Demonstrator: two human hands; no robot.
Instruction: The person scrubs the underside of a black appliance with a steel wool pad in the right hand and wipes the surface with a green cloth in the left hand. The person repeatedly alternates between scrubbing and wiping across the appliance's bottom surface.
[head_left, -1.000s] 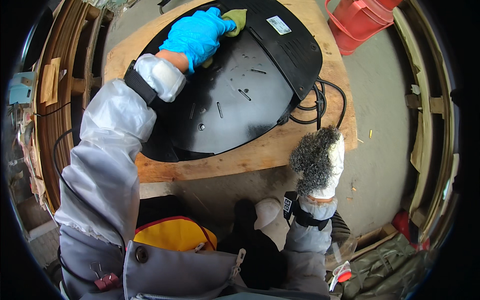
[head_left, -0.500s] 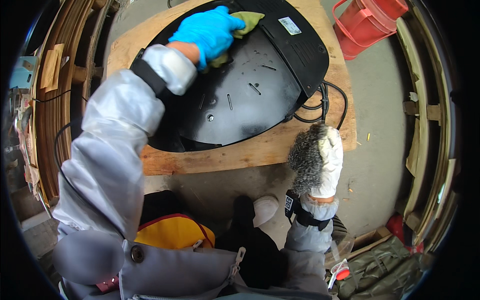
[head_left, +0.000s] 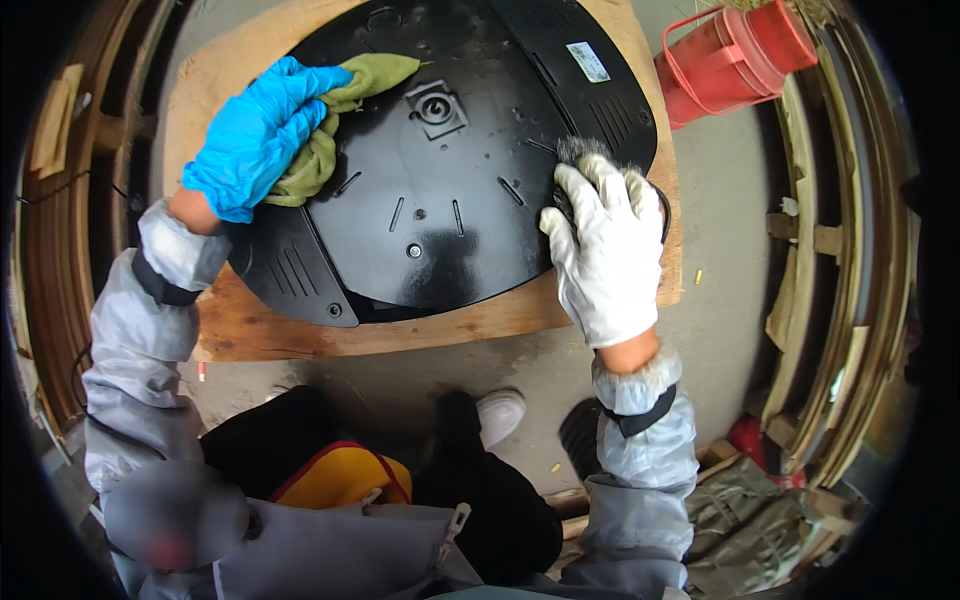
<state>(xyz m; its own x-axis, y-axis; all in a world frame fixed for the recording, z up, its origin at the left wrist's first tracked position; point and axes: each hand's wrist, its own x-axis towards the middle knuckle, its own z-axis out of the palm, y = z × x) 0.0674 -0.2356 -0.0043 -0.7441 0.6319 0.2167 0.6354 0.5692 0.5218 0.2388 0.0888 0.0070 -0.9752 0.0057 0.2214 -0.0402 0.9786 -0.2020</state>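
My left hand [head_left: 258, 140], in a blue glove, grips a green cloth [head_left: 375, 75] against the left side of a large, rounded black panel [head_left: 460, 270]. The panel has slots, small holes, a square fitting near its middle and a white label. It lies on a wooden board [head_left: 450, 330]. On the panel's right part, my right hand [head_left: 605, 245], in a white glove, has its fingers curled over a dark tuft of steel wool [head_left: 582, 150], which rests on the panel and is partly hidden under the fingers.
A red container with a handle [head_left: 725, 65] stands at the upper right. Stacked wood and pallets line the left [head_left: 75, 290] and right [head_left: 800, 300] sides. Green canvas [head_left: 730, 515] lies at the lower right. My feet and a yellow, red-edged item [head_left: 335, 480] show below the board.
My right hand has risen from below the board onto the panel with the steel wool. My left hand, still holding the cloth, has moved left and down from the upper part of the panel.
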